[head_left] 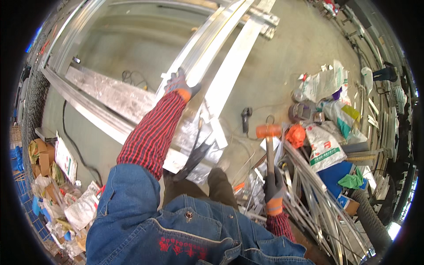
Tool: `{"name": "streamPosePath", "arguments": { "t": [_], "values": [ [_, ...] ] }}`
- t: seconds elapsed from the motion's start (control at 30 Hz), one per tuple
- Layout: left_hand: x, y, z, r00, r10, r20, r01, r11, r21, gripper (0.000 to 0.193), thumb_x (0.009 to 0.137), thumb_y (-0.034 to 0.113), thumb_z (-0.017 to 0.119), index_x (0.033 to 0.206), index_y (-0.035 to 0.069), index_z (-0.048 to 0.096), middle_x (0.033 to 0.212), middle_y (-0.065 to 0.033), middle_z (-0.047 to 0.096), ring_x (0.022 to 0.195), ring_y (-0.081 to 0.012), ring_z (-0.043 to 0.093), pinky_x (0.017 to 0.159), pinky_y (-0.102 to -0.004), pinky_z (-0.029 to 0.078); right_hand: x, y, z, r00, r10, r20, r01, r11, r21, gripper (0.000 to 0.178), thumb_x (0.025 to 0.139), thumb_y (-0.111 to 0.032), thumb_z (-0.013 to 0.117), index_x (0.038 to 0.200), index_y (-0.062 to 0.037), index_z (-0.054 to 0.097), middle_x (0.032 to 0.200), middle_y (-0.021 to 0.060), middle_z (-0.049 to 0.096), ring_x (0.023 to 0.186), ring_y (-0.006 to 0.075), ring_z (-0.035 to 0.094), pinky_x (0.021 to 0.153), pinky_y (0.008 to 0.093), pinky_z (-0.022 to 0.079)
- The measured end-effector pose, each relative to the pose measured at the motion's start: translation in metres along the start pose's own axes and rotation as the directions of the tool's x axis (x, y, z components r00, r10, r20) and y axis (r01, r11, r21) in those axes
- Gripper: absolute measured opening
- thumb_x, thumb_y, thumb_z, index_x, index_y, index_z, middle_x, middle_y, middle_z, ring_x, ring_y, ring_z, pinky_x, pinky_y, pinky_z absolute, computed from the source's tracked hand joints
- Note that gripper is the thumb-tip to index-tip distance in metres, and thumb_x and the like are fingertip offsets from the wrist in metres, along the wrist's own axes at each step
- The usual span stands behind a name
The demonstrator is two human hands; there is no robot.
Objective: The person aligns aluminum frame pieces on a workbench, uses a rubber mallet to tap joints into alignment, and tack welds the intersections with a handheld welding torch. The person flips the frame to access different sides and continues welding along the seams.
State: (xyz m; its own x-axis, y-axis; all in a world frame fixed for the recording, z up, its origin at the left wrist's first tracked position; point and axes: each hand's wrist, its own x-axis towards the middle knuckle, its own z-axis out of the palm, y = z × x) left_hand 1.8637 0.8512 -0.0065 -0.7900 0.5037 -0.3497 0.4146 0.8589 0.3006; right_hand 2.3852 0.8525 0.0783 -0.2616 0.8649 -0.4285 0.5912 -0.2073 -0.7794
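My left hand (180, 85), in a grey glove with an orange cuff, rests on a long silver metal profile (210, 44) with its fingers spread. This profile is part of a large rectangular frame; its near rail (88, 112) runs down from the left toward my legs. In my right hand (274, 187), also gloved, is a mallet (268, 131), held by its handle with the orange head up. The mallet is apart from the frame, to its right. A flat, pale metal bar (234, 59) lies beside the profile.
A corded black hand tool (246, 118) lies on the floor. Thin metal strips (316, 190) are heaped at my right, below white sacks (324, 145) and an orange bag (296, 135). Cardboard and scraps (57, 198) fill the lower left. A dark cable (79, 150) crosses the floor.
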Motion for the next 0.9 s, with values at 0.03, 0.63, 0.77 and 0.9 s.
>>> {"name": "streamPosePath", "arguments": {
  "t": [0.03, 0.63, 0.77, 0.9],
  "values": [
    [-0.001, 0.003, 0.001, 1.000, -0.023, -0.014, 0.024, 1.000, 0.013, 0.129, 0.081, 0.067, 0.088, 0.179, 0.009, 0.027, 0.174, -0.0282, 0.041, 0.154, -0.0501, 0.050, 0.125, -0.0547, 0.047, 0.004, 0.008, -0.022, 1.000, -0.027, -0.015, 0.027, 1.000, 0.008, 0.042, 0.117, -0.028, 0.059, 0.145, 0.0010, 0.069, 0.086, 0.0019, 0.066, 0.064, 0.0078, 0.057, 0.057, 0.0285, 0.046],
    [0.000, 0.007, 0.003, 0.996, -0.085, 0.019, 0.084, 0.995, 0.046, 0.129, 0.082, 0.066, 0.089, 0.181, 0.017, 0.023, 0.176, -0.0227, 0.038, 0.158, -0.0467, 0.045, 0.128, -0.0598, 0.041, 0.118, -0.025, -0.139, 0.998, -0.007, 0.064, 0.017, 0.987, -0.160, 0.036, 0.107, -0.027, 0.075, 0.123, 0.0049, 0.076, 0.094, 0.0087, 0.076, 0.087, 0.0175, 0.069, 0.078, 0.0367, 0.056],
    [-0.001, 0.007, 0.001, 0.996, -0.086, 0.021, 0.085, 0.996, 0.033, 0.125, 0.084, 0.063, 0.088, 0.180, 0.016, 0.023, 0.172, -0.0217, 0.040, 0.155, -0.0462, 0.048, 0.126, -0.0583, 0.043, 0.181, -0.054, -0.125, 0.940, -0.327, 0.099, 0.340, 0.870, -0.357, 0.035, 0.105, -0.028, 0.079, 0.119, 0.0036, 0.077, 0.091, 0.0146, 0.075, 0.082, 0.0216, 0.070, 0.078, 0.0399, 0.057],
    [0.000, 0.014, -0.007, 0.990, -0.126, 0.060, 0.125, 0.992, 0.030, 0.129, 0.080, 0.064, 0.089, 0.180, 0.016, 0.023, 0.173, -0.0218, 0.040, 0.155, -0.0463, 0.047, 0.128, -0.0606, 0.040, 0.281, -0.118, -0.105, 0.756, -0.629, 0.180, 0.614, 0.587, -0.528, 0.038, 0.102, -0.033, 0.081, 0.118, 0.0013, 0.075, 0.105, 0.0277, 0.075, 0.097, 0.0471, 0.073, 0.086, 0.0488, 0.058]
  ]
}}
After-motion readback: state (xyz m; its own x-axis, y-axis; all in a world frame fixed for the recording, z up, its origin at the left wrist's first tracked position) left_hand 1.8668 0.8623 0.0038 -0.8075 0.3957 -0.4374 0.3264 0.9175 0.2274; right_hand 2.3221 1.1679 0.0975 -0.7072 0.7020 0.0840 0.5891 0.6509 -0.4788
